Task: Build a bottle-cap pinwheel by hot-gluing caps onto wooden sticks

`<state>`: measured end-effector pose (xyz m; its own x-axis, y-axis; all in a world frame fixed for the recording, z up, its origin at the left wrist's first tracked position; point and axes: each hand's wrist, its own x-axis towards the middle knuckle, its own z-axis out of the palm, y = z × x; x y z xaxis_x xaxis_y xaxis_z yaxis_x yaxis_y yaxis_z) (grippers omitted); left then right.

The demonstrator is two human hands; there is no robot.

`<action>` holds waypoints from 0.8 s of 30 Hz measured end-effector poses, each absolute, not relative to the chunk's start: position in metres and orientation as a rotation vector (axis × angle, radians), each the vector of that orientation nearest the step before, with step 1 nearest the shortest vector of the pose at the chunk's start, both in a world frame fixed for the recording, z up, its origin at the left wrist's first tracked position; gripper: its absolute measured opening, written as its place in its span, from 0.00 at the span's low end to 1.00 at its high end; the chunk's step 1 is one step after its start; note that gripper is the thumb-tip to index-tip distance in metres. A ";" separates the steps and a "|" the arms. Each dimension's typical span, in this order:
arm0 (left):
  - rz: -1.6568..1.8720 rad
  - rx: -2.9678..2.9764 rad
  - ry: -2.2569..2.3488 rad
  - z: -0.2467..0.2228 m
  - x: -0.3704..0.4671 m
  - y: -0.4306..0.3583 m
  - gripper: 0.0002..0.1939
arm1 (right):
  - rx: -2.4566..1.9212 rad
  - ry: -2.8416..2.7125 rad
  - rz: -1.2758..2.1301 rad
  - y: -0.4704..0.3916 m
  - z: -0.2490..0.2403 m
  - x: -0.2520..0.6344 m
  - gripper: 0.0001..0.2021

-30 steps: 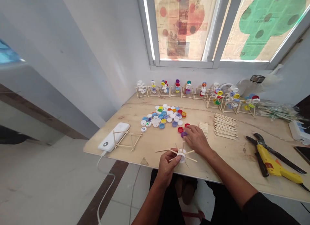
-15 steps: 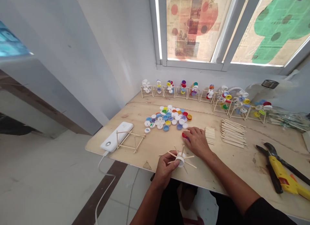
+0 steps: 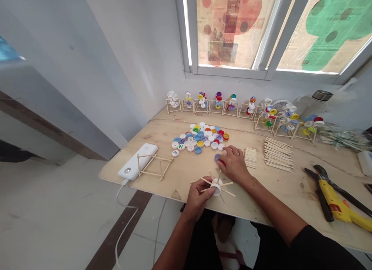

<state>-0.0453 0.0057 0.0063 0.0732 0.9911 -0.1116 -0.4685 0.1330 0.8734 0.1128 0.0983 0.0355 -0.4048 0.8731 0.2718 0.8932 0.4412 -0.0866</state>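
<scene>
Near the table's front edge, my left hand [image 3: 197, 198] grips a white cap wheel [image 3: 215, 189] with thin wooden sticks spreading out from it. My right hand [image 3: 235, 165] rests on the table to the right of a pile of coloured bottle caps [image 3: 200, 135]. Its fingers are bent around a red cap [image 3: 222, 162], mostly hidden by them, and a blue cap [image 3: 217, 157] lies at the fingertips. Right of this hand are a bundle of short sticks [image 3: 250, 158] and a bundle of longer sticks [image 3: 278, 154].
A stick frame [image 3: 154, 167] leans by a white power bank [image 3: 138, 162] with a cable at the left. Finished stick-and-cap models [image 3: 218, 105] line the back. Pliers [image 3: 322, 184] and a yellow glue gun [image 3: 337, 204] lie at the right. A bottle [image 3: 318, 103] stands behind.
The view has shifted slightly. My right hand has moved a little at the caps, and a blue cap now shows beside its fingertips. My left hand still holds the wheel.
</scene>
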 end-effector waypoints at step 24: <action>1.269 0.783 0.885 0.007 -0.044 0.005 0.20 | -1.613 -2.280 0.035 0.102 0.049 0.153 0.14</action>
